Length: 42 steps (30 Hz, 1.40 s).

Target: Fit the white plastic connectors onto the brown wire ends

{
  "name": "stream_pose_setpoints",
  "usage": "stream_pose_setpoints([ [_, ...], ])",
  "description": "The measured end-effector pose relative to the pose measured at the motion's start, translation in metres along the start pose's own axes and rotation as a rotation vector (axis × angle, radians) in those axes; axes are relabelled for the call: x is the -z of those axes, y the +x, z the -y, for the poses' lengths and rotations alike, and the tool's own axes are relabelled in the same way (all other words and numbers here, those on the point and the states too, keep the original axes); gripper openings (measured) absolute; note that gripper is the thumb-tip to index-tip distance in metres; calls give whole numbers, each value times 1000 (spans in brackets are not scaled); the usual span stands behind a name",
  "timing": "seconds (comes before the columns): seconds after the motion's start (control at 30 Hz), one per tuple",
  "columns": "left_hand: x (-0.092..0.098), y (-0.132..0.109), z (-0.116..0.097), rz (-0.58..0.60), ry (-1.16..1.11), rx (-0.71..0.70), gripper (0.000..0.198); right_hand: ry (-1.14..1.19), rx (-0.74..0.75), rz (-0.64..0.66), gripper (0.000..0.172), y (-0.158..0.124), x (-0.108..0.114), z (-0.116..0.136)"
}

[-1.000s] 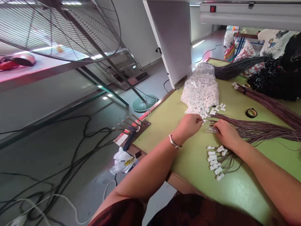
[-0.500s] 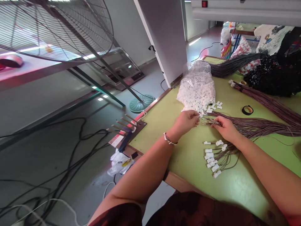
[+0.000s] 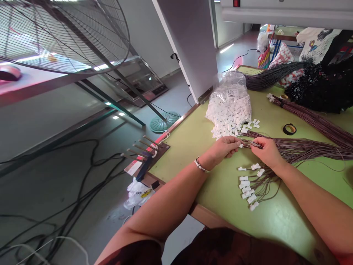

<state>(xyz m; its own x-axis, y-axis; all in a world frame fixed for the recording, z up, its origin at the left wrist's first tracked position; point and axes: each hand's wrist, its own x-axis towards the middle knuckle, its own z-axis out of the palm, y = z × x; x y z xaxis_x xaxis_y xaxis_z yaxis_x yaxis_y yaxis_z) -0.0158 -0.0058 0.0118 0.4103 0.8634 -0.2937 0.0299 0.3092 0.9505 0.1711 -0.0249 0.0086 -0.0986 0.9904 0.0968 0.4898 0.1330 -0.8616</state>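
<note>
My left hand (image 3: 226, 148) pinches a small white connector housing (image 3: 241, 145) between thumb and fingertips, over the green table. Just to the right, my right hand (image 3: 264, 150) is closed on several thin brown wires (image 3: 252, 143) whose metal-tipped ends point left at the housing. The two hands nearly meet; whether a wire tip sits inside the housing cannot be made out. Below my right hand lie wires with white connectors on their ends (image 3: 245, 183). Beyond my left hand, a clear plastic bag of white connector housings (image 3: 230, 103) spills some loose pieces onto the table.
Brown wire bundles (image 3: 314, 147) stretch to the right, with a roll of black tape (image 3: 289, 129) behind them. A dark wire bundle (image 3: 267, 75) lies at the back. A peg rack (image 3: 146, 151) sits on the table's left edge; a fan (image 3: 66, 33) stands beyond it.
My left hand has moved right and slightly down with the connector housing, closing the gap to the wire tips. My right hand stays nearly in place with the wires.
</note>
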Motion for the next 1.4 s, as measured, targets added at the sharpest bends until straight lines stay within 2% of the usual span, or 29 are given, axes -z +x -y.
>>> stream_pose_setpoints([
  [0.17, 0, 0, 2, 4, 61, -78, 20, -32, -2, -35, 12, -2, 0, 1],
  [0.3, -3, 1, 4, -63, 214, -126, 14, -99, -1, 24, 10, -2, 0, -2],
  [0.37, -6, 2, 6, -63, 222, -145, 12, -113, 26, 50, 10, -3, -1, -5],
  [0.5, -12, 6, 11, -28, 148, -143, 13, -92, 63, 64, 11, -3, -2, -7],
  [0.67, -11, 9, 14, -41, 114, -151, 18, -17, 15, 51, 13, -2, 0, -6],
  [0.87, -12, 7, 14, -53, 228, -173, 12, -83, -17, 70, 10, -2, -1, -6],
  [1.1, -24, 3, 15, -98, 373, -210, 11, -183, 5, 74, 9, -2, -4, -10],
  [1.23, -24, 3, 15, -130, 414, -207, 12, -145, 10, 84, 11, 1, -2, -11],
  [1.33, -20, -3, 11, -46, 548, -226, 8, -9, -5, 64, 18, 2, 3, -8],
  [1.4, -17, -11, 6, 145, 654, -242, 8, 105, -47, 70, 24, 3, 6, -5],
])
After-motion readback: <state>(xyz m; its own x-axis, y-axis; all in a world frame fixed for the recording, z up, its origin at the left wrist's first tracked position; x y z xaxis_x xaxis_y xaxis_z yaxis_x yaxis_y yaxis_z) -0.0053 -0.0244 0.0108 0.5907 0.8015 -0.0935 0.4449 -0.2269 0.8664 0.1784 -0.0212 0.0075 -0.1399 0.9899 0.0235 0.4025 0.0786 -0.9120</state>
